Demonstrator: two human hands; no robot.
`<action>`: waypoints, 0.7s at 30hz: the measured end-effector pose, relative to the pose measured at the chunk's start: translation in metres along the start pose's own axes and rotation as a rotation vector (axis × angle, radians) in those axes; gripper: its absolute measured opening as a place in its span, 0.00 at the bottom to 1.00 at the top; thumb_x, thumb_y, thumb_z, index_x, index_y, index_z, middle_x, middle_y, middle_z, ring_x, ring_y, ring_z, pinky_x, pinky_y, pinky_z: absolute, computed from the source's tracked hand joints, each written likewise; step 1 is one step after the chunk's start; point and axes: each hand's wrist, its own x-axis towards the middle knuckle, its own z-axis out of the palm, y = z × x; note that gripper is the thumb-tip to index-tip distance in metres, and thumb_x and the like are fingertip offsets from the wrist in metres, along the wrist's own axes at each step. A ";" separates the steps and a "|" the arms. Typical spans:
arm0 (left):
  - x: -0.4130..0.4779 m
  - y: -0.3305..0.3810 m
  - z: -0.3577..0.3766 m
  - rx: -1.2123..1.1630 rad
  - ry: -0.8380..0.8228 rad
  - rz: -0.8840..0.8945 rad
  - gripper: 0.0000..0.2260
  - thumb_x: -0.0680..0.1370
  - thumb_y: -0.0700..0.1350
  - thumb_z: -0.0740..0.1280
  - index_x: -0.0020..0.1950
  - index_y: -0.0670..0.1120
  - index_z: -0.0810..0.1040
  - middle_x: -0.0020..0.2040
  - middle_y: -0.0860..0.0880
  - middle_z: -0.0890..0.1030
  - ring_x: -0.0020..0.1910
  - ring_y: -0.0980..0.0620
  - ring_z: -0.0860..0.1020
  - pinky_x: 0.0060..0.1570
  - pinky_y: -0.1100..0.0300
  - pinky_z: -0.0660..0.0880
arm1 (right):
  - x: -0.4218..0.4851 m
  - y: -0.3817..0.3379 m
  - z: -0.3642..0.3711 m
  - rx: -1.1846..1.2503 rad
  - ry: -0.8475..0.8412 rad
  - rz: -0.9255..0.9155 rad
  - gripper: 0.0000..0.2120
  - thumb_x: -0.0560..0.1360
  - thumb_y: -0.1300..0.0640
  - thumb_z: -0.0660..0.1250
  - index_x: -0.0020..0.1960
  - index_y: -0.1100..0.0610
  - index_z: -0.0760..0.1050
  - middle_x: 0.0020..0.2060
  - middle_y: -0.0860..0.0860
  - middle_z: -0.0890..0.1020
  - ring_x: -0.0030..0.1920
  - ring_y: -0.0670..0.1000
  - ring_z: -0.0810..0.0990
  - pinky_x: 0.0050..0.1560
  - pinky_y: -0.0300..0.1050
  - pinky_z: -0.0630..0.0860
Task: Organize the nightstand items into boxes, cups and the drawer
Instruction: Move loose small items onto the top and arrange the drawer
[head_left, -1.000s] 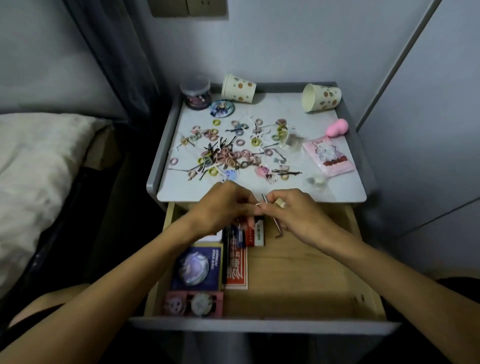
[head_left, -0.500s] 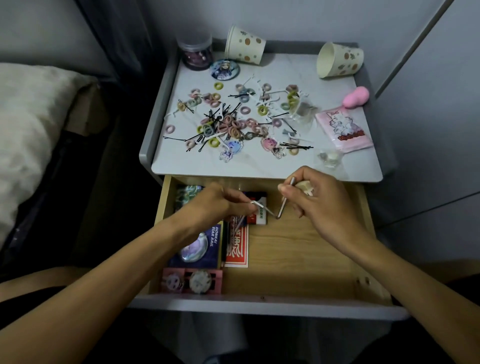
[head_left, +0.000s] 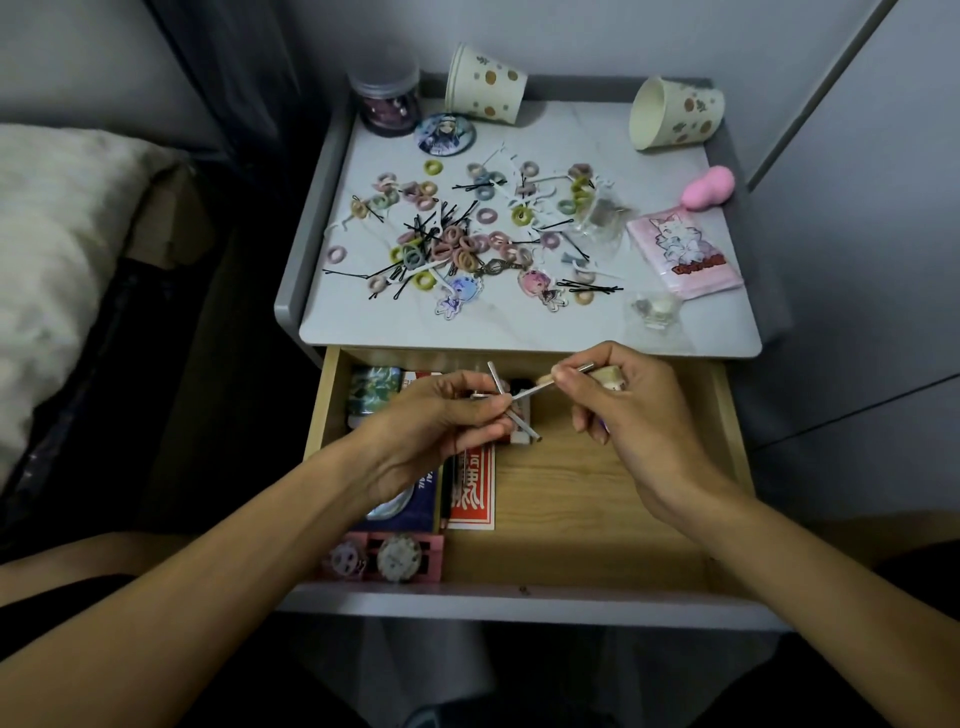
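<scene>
My left hand pinches a thin metal hex key above the open wooden drawer. My right hand pinches a second metal key that lies nearly level, its tip crossing the first. A small beige object is tucked in the same hand. On the nightstand top lies a heap of hair ties mixed with black bobby pins. Two dotted paper cups lie on their sides at the back.
The left half of the drawer holds a red card box, a blue box, a pink box and a green tin. On top are a jar, a round badge, a pink sponge, a pink packet and two acrylic charms.
My hands came down from the top's front edge to over the drawer. They parted, then closed in again. The right hand's key swung from upright to nearly level and now crosses the left one.
</scene>
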 end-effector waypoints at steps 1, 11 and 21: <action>-0.001 0.000 0.000 -0.021 -0.015 0.009 0.12 0.70 0.33 0.70 0.53 0.39 0.82 0.44 0.39 0.84 0.37 0.52 0.84 0.34 0.66 0.81 | -0.001 0.001 0.001 0.007 -0.008 0.020 0.03 0.75 0.60 0.71 0.48 0.60 0.80 0.28 0.48 0.78 0.28 0.45 0.74 0.26 0.37 0.67; -0.001 0.001 -0.003 -0.038 0.031 0.088 0.05 0.77 0.35 0.67 0.46 0.37 0.82 0.36 0.42 0.83 0.33 0.54 0.83 0.32 0.69 0.79 | -0.002 0.010 0.008 -0.345 -0.071 -0.107 0.06 0.72 0.60 0.75 0.49 0.52 0.83 0.39 0.41 0.84 0.37 0.40 0.80 0.37 0.32 0.74; -0.003 -0.001 -0.007 0.134 0.071 0.082 0.08 0.73 0.46 0.73 0.45 0.42 0.82 0.36 0.47 0.82 0.31 0.55 0.79 0.29 0.67 0.77 | -0.003 0.012 0.011 -0.440 -0.011 -0.198 0.06 0.71 0.53 0.76 0.49 0.48 0.84 0.41 0.38 0.84 0.44 0.38 0.82 0.44 0.30 0.74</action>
